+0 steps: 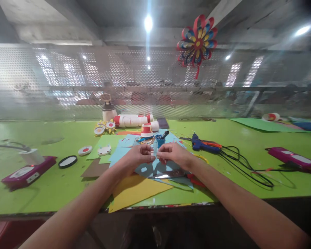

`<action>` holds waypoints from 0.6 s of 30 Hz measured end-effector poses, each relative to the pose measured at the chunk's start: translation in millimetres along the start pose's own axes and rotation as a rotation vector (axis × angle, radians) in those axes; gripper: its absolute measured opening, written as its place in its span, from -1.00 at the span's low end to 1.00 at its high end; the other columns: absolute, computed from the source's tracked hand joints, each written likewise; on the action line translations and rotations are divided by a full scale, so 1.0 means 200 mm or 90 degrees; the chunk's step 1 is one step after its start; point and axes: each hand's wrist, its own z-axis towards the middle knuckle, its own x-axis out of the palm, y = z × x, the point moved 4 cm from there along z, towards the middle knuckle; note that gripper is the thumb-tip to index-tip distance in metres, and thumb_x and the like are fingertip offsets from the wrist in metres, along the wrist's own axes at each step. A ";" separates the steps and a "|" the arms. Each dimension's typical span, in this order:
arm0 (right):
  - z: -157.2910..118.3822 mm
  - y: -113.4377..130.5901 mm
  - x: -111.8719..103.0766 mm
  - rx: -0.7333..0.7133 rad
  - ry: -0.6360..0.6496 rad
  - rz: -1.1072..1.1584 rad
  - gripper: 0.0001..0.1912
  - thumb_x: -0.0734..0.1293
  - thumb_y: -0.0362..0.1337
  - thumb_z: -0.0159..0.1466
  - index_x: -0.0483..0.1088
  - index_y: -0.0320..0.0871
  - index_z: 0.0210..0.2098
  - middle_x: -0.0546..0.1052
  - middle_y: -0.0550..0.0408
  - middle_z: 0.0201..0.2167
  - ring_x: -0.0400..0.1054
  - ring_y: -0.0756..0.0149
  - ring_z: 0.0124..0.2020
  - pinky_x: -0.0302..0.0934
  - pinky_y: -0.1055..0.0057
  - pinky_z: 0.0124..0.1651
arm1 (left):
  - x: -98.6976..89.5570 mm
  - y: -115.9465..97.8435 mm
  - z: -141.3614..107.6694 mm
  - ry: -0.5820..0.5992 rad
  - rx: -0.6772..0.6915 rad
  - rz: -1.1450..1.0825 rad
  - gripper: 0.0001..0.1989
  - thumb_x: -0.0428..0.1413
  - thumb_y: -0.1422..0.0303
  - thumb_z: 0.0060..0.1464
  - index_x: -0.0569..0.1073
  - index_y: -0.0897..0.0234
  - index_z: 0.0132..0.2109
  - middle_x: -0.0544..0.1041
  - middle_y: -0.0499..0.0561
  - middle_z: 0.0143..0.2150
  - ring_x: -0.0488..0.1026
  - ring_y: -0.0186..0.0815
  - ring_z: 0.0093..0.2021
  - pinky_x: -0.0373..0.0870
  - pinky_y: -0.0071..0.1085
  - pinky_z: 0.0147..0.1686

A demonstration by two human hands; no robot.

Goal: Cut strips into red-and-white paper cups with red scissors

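My left hand (138, 157) and my right hand (176, 155) meet over the middle of the green table, fingertips pinched together. Between them stands a narrow, pointed light-blue paper cutout (155, 144), gripped from both sides. A small whitish piece shows at the fingertips, too small to make out. Under the hands lie light-blue paper sheets (125, 147) and a yellow sheet (137, 192). Scissors (168, 174) with red handles rest just below my right hand, partly under the forearm. Beyond the fingers sits a blue pot (160, 141) with a dark marker-like stick in it.
A blue glue gun (206, 144) with looping black cable lies to the right. Purple power strips (28, 173) stand at left and far right (292, 158). Stacked paper cups (133, 121) and a spray bottle (109, 110) are at the back, before a perforated screen. A paper flower (198, 43) hangs above.
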 end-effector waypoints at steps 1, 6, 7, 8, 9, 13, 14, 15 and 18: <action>0.00 0.00 0.00 -0.005 -0.004 0.001 -0.62 0.47 0.00 0.00 0.41 -0.21 -0.49 0.45 0.17 -0.60 0.28 0.43 -0.57 0.18 0.40 -0.41 | 0.00 0.00 0.00 -0.003 0.002 -0.001 -0.62 0.35 0.39 -0.29 0.39 0.34 -0.30 0.46 -0.09 -0.52 0.38 -0.44 -0.49 0.24 -0.47 -0.42; 0.01 0.00 -0.01 -0.012 -0.010 0.007 -0.61 0.48 0.01 -0.02 0.42 -0.22 -0.50 0.45 0.17 -0.61 0.29 0.43 -0.58 0.18 0.40 -0.42 | 0.00 -0.02 -0.01 0.019 0.027 -0.012 -0.63 0.34 0.39 -0.28 0.40 0.35 -0.28 0.44 -0.10 -0.54 0.37 -0.44 -0.51 0.26 -0.46 -0.44; 0.01 0.00 -0.02 -0.011 -0.010 0.009 -0.61 0.49 0.01 -0.02 0.42 -0.22 -0.50 0.45 0.17 -0.62 0.28 0.44 -0.59 0.18 0.40 -0.43 | 0.00 -0.03 -0.01 0.025 0.030 -0.016 -0.64 0.34 0.40 -0.27 0.41 0.35 -0.27 0.44 -0.09 -0.53 0.37 -0.43 -0.50 0.27 -0.46 -0.44; 0.01 -0.01 -0.02 -0.011 -0.009 0.012 -0.60 0.49 0.01 -0.02 0.43 -0.22 -0.50 0.45 0.17 -0.62 0.28 0.44 -0.59 0.18 0.40 -0.43 | 0.00 -0.04 -0.01 0.029 0.032 -0.020 -0.64 0.33 0.40 -0.27 0.42 0.35 -0.27 0.44 -0.08 -0.52 0.38 -0.42 -0.49 0.29 -0.45 -0.44; 0.01 -0.01 -0.02 -0.011 -0.007 0.015 -0.60 0.49 0.01 -0.02 0.43 -0.22 -0.50 0.45 0.17 -0.62 0.28 0.44 -0.59 0.19 0.40 -0.43 | 0.00 -0.04 -0.01 0.032 0.033 -0.026 -0.66 0.33 0.40 -0.26 0.43 0.35 -0.27 0.45 -0.07 -0.49 0.39 -0.40 -0.46 0.30 -0.45 -0.44; 0.01 -0.02 -0.03 -0.002 0.010 0.027 -0.60 0.49 0.01 -0.03 0.44 -0.23 -0.48 0.46 0.16 -0.60 0.30 0.43 -0.57 0.21 0.39 -0.41 | 0.00 -0.06 -0.02 0.036 0.018 -0.040 -0.77 0.24 0.36 -0.14 0.47 0.37 -0.28 0.47 0.00 -0.44 0.43 -0.37 -0.41 0.34 -0.45 -0.41; 0.01 -0.02 -0.03 0.001 0.015 0.029 -0.60 0.49 0.01 -0.02 0.44 -0.23 -0.48 0.46 0.15 -0.59 0.31 0.43 -0.57 0.22 0.39 -0.40 | 0.00 -0.06 -0.02 0.028 0.018 -0.034 -0.79 0.21 0.36 -0.11 0.48 0.37 -0.27 0.49 0.01 -0.43 0.44 -0.37 -0.41 0.33 -0.45 -0.41; 0.01 -0.02 -0.03 0.004 0.020 0.030 -0.60 0.49 0.00 -0.02 0.44 -0.23 -0.47 0.46 0.15 -0.59 0.31 0.43 -0.57 0.22 0.39 -0.40 | -0.02 -0.07 -0.02 0.011 0.026 -0.015 -0.80 0.19 0.36 -0.09 0.48 0.37 -0.26 0.50 0.03 -0.43 0.45 -0.36 -0.41 0.33 -0.45 -0.42; 0.00 -0.02 -0.03 0.007 0.028 0.028 -0.63 0.48 -0.02 0.01 0.44 -0.23 -0.47 0.46 0.16 -0.58 0.30 0.44 -0.57 0.20 0.40 -0.41 | -0.14 -0.13 0.00 -0.107 0.091 0.088 -0.79 0.15 0.34 -0.05 0.50 0.38 -0.26 0.56 0.12 -0.37 0.49 -0.31 -0.39 0.35 -0.42 -0.41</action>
